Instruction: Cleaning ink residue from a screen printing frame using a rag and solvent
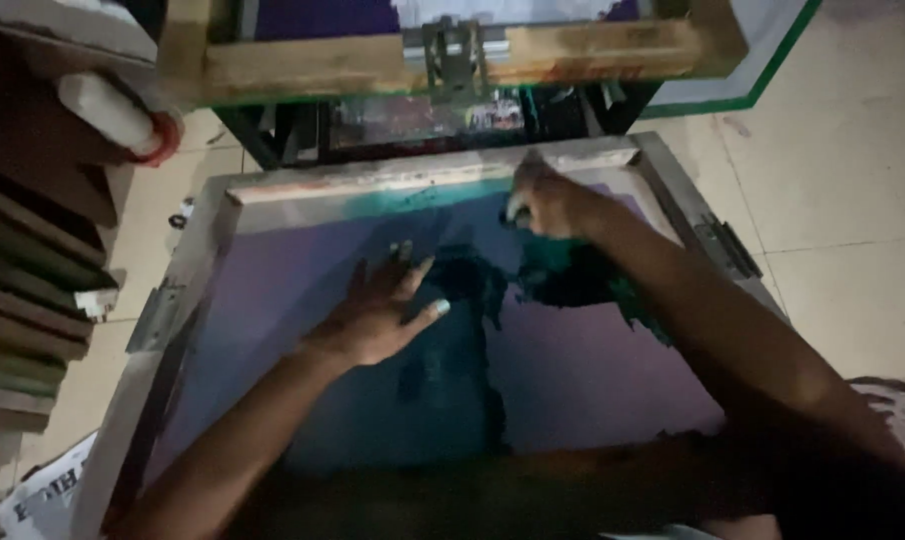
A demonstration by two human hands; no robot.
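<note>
Nearest the camera, both forearms reach forward over the lower edge of a wooden-framed printing screen (198,262), which lies flat and fills most of the view. Its mesh (593,370) is purple, with a dark teal ink patch (453,300) spread across the middle and running down toward the near edge. The left hand (378,310) rests palm down on the mesh at the edge of that patch, fingers spread and open, holding nothing; the fingertips carry smears of pale teal. Further in and to the right, the right hand (553,205) is closed around a small pale object near the far rail of the frame, pressed at the top of the ink; the light is dim and the picture blurred, so it may be a cloth or the handle of a scraper, and I cannot tell which. The two hands are well apart, the right one higher on the screen than the left. A metal hinge clamp (723,248) sits on the right rail and another on the left rail. Left of the frame, a stack of wooden frames (28,290) stands on edge, with a white roll with a red end (118,118) above it. Beyond the screen, a second wooden frame (373,62) hangs raised, with a metal bracket (453,55) at its middle. Pale tiled floor (843,160) shows on the right.
</note>
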